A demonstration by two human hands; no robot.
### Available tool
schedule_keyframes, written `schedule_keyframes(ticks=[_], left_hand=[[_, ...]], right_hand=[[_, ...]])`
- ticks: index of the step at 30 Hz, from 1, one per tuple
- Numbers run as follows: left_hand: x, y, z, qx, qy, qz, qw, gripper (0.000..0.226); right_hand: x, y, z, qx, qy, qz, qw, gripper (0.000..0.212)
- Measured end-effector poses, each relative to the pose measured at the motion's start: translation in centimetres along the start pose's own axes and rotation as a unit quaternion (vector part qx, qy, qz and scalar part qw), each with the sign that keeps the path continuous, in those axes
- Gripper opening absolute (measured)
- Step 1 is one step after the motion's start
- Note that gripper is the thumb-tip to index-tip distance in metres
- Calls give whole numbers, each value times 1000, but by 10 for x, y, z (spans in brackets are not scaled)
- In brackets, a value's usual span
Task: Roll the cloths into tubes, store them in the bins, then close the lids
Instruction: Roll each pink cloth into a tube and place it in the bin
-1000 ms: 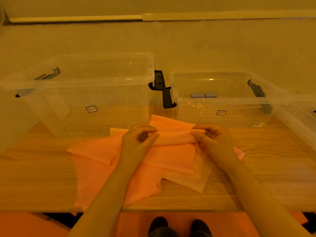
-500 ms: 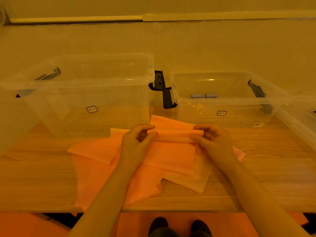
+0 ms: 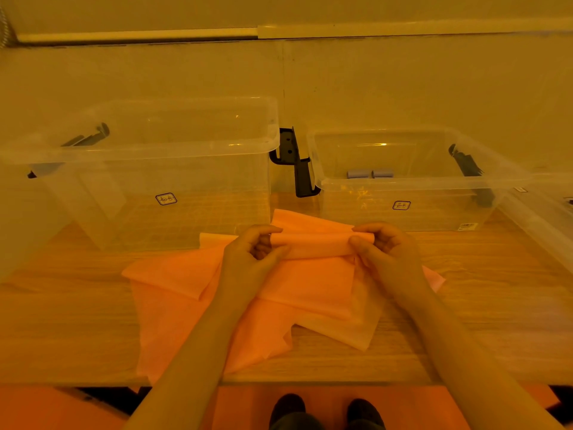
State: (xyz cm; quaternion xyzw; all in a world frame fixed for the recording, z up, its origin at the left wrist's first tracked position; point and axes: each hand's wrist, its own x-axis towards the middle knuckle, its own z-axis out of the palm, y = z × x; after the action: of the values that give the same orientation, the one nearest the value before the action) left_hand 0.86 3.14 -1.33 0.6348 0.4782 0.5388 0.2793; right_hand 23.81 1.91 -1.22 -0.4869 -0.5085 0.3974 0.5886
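Bins stand open at the back of your table (image 3: 483, 305): the left bin (image 3: 148, 181) clear and large, the right bin (image 3: 412, 187) with two small grey rolls (image 3: 369, 173) inside. In front lies a pile of orange cloths (image 3: 192, 308). Your left hand (image 3: 252, 259) pinches the left end of the top cloth's roll (image 3: 313, 243), fingers curled over it; your right hand (image 3: 387, 252) grips the right end likewise.

The labels on the 2 bins (image 3: 186, 169) are too blurred to read.
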Motion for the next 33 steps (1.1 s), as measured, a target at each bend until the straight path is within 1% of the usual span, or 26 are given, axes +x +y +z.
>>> schedule_keyframes(ticks=[2, 4, 8, 10, 14, 16, 18, 21, 26, 29, 33], left_hand=[[-1, 2, 0, 5, -3, 3, 1000, 32], [-1, 5, 0, 15, -1, 3, 1000, 27], [0, 4, -1, 33, 17, -9, 999, 15], [1, 2, -1, 43, 15, -13, 999, 12], [0, 2, 0, 23, 5, -22, 999, 4], [0, 3, -1, 8, 8, -25, 1000, 10], [0, 2, -1, -4, 10, -13, 1000, 24], [0, 1, -1, -8, 0, -3, 1000, 34], [0, 0, -1, -2, -1, -2, 1000, 31], [1, -1, 0, -2, 8, 6, 1000, 31], [1, 0, -1, 3, 15, 11, 1000, 29]], right_hand=[[0, -1, 0, 2, 5, 0, 1000, 14], [-1, -3, 1, 3, 7, -1, 1000, 15], [-2, -7, 2, 24, -4, 14, 1000, 28], [-2, -8, 1, 16, -3, 11, 1000, 30], [-3, -9, 2, 16, -3, 4, 1000, 17], [-4, -9, 3, 3, -12, -2, 1000, 12], [-3, -9, 3, -2, -18, -4, 1000, 9], [-2, -8, 3, 17, -13, 4, 1000, 10], [0, -7, 2, 40, -2, 21, 999, 23], [-1, -7, 1, 49, -8, 23, 998, 26], [-1, -8, 2, 23, -9, 33, 999, 29]])
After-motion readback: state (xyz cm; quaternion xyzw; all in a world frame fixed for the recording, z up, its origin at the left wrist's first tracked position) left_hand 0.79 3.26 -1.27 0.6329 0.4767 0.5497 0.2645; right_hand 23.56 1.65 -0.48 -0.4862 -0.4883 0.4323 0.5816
